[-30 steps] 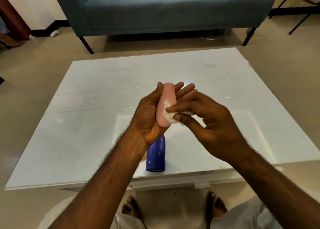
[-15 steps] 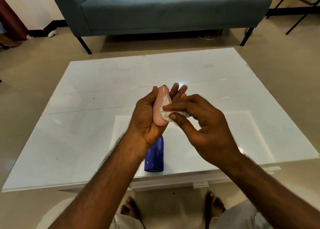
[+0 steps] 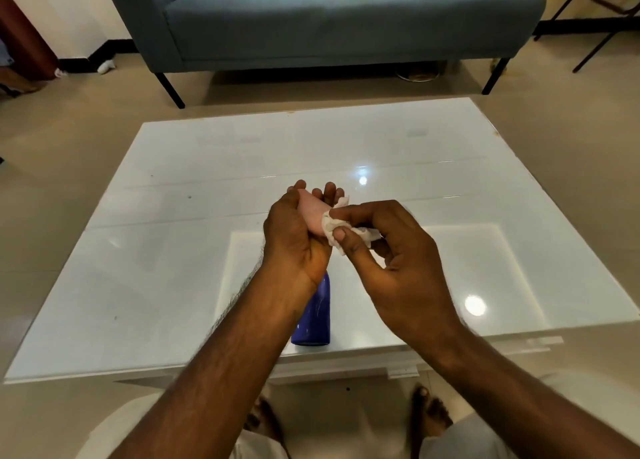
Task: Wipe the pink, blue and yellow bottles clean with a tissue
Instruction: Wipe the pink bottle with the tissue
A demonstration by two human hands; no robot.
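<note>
My left hand (image 3: pixel 294 240) is wrapped around the pink bottle (image 3: pixel 312 212) and holds it above the white table (image 3: pixel 166 250); only a strip of the bottle shows between the fingers. A crumpled white tissue (image 3: pixel 333 228) is pinched in my right hand (image 3: pixel 391 254) and pressed against the bottle's right side. The blue bottle (image 3: pixel 317 314) lies on the table near the front edge, partly hidden under my left wrist. No yellow bottle shows in this view.
A blue-grey sofa (image 3: pixel 329 18) stands beyond the table's far edge. Dark chair legs (image 3: pixel 595 25) are at the top right. My bare feet (image 3: pixel 429 413) rest on the floor below the table's front edge.
My left hand has turned the pink bottle, so its fingers now cover more of it. The right hand has slid the tissue along the bottle's side.
</note>
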